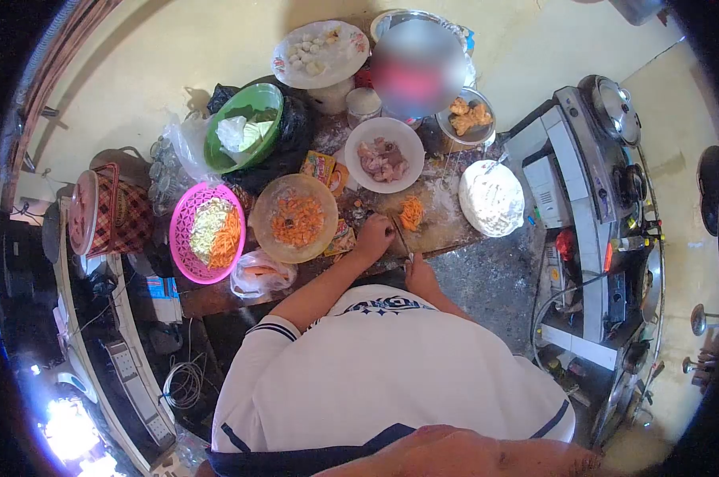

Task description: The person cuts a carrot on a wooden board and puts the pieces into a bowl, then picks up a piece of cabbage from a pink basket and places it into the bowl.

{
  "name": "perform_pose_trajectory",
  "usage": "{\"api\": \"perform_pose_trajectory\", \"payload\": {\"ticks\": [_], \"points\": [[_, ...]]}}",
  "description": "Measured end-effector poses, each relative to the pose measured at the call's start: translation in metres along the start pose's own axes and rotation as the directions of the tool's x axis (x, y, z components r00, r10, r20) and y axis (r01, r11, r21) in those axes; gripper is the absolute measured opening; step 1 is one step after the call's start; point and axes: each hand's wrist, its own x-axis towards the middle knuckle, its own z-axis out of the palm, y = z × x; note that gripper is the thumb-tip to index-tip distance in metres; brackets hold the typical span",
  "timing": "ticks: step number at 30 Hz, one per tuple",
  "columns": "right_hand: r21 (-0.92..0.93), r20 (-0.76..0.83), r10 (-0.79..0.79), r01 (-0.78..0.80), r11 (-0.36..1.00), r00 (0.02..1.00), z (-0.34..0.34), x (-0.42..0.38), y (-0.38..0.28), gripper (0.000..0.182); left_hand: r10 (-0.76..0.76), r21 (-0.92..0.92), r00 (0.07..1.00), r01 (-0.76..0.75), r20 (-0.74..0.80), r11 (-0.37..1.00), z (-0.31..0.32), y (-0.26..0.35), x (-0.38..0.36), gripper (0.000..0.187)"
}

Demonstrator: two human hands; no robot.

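Note:
My right hand (420,276) is closed around the handle of a knife (402,236), whose blade points away from me over the wooden work surface (443,236). Just left of the blade, my left hand (375,236) rests with its fingers curled in; whatever they pinch is hidden. A small heap of orange strips, like cut carrot (412,213), lies beyond the blade. To the left stands a translucent bowl (267,208) of orange diced pieces. A white bowl (359,180) of raw meat sits behind the heap.
On the left are a pink basket (181,253) of shredded vegetables, a plastic bag (262,274) and a green basin (215,155). A foil-like round container (491,199) stands at the right, before a stove (586,151). A plate (320,78) with white pieces is at the back.

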Motion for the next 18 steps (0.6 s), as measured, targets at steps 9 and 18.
{"api": "perform_pose_trajectory", "payload": {"ticks": [9, 18], "points": [[-0.052, -0.016, -0.032, 0.031, 0.998, 0.999, 0.011, 0.012, 0.001, 0.022, -0.022, -0.02, 1.0, 0.022, 0.004, 1.0, -0.003, 0.006, 0.0, 0.013], [-0.019, -0.002, 0.021, -0.021, 1.0, 1.0, 0.004, 0.003, -0.002, 0.023, -0.049, -0.01, 0.999, 0.049, 0.017, 0.999, -0.002, 0.004, -0.001, 0.014]]}}
